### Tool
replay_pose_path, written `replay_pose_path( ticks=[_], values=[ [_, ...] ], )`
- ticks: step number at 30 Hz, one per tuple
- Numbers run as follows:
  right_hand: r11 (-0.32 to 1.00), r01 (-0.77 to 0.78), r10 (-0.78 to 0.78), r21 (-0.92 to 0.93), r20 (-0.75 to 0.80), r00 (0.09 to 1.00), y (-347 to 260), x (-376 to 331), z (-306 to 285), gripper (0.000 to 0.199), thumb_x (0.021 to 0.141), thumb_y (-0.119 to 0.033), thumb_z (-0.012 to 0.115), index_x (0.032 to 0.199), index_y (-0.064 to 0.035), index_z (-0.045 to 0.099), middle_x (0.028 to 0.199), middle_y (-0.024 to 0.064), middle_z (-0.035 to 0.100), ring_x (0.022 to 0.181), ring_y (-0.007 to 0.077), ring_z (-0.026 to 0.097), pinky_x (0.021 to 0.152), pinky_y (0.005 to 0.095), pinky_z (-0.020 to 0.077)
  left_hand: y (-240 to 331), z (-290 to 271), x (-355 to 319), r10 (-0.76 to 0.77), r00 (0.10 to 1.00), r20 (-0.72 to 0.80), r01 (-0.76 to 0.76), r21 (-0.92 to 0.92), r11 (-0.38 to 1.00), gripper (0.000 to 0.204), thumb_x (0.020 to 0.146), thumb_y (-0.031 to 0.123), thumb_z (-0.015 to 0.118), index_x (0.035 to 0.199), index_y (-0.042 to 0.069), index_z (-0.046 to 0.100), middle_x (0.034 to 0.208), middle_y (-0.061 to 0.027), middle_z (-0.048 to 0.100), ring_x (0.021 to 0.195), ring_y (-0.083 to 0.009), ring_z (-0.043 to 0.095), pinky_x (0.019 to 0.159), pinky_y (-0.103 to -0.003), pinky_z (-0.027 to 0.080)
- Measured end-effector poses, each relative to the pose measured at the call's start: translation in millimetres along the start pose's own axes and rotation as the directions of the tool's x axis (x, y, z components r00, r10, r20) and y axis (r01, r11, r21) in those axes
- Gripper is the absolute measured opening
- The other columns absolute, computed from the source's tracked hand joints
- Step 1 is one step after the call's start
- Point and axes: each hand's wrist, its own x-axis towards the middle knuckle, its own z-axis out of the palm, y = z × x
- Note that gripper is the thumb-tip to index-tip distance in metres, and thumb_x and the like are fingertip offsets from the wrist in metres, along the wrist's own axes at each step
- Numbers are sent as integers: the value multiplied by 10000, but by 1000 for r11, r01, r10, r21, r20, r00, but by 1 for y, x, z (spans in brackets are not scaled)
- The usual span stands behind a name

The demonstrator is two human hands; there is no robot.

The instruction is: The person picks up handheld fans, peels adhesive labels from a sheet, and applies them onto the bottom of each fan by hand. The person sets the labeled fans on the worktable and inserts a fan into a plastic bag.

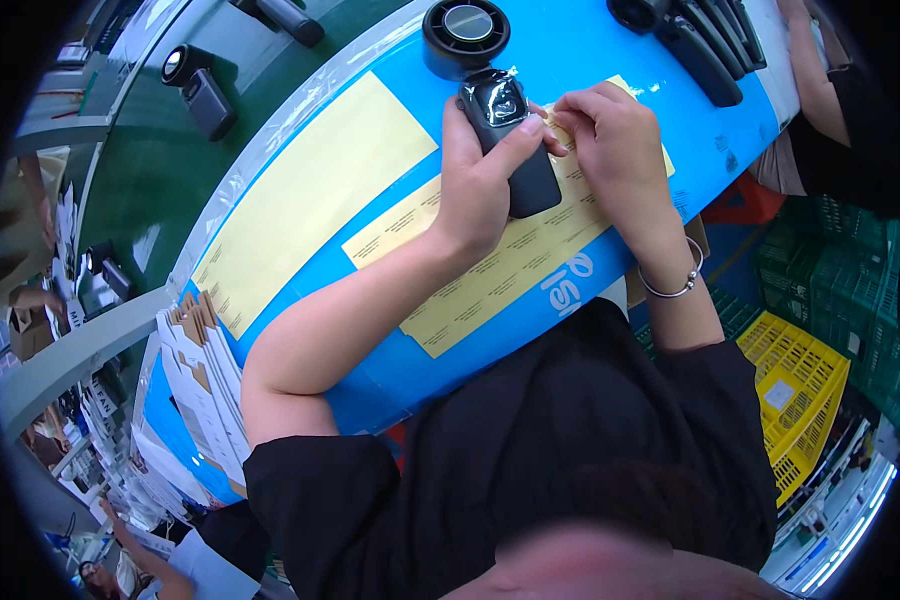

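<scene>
At a blue worktable (pixel 390 380), the left hand (pixel 480 185) clamps a black handheld fan (pixel 510 135) flat over a yellow label sheet (pixel 490 270), while the right hand's (pixel 615 140) fingertips pinch a small label at the fan's right side. The sticker appears not yet pressed down; finished-looking fans (pixel 705 40) lie far right.

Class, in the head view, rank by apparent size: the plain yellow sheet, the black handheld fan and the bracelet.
1. plain yellow sheet
2. black handheld fan
3. bracelet, though the wrist hides part of it
</scene>
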Motion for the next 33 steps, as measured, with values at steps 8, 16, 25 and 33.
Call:
replay_pose_path(
  ticks=[8, 16, 25, 33],
  values=[
    [954, 136, -94, -266, 165, 982, -6, -1, 3, 142, 769, 42, 549, 904, 13, 516, 890, 175, 511, 873, 313, 518, 764, 379, 447, 2, 1, 0, 34, 999, -34, -34, -4, 999, 254, 891, 86, 557, 1083, 13, 409, 931, -129, 558, 851, -212, 596, 782, -333, 512],
    [996, 65, -70, 69, 69, 995, 12, 8, -13, 183, 839, -2, 559, 1010, 26, 499, 720, 141, 563, 673, 289, 559, 650, 362, 466, -1, -2, 3, 29, 997, -72, -31, -27, 999, 325, 881, 61, 570, 1107, 14, 341, 972, -140, 539, 832, -213, 614, 751, -336, 529],
    [594, -96, 155, 799, 4, 988, -14, 15, -60, 229, 931, -167, 566, 1101, -29, 497, 774, 53, 523, 697, 146, 548, 679, 208, 450, 55, 23, 14, -234, 972, -5, 224, -258, 940, 287, 890, 146, 584, 1078, -48, 489, 967, -130, 578, 926, -232, 586, 849, -331, 485],
    [639, 194, -144, 745, -132, 981, -54, -4, -82, 138, 931, -62, 557, 1021, 40, 540, 854, 49, 563, 679, 64, 505, 616, 199, 413, 91, 64, -8, -236, 970, 48, 229, -488, 842, 276, 890, 166, 588, 1059, -40, 519, 965, -125, 575, 923, -236, 579, 846, -341, 476]
  ],
)
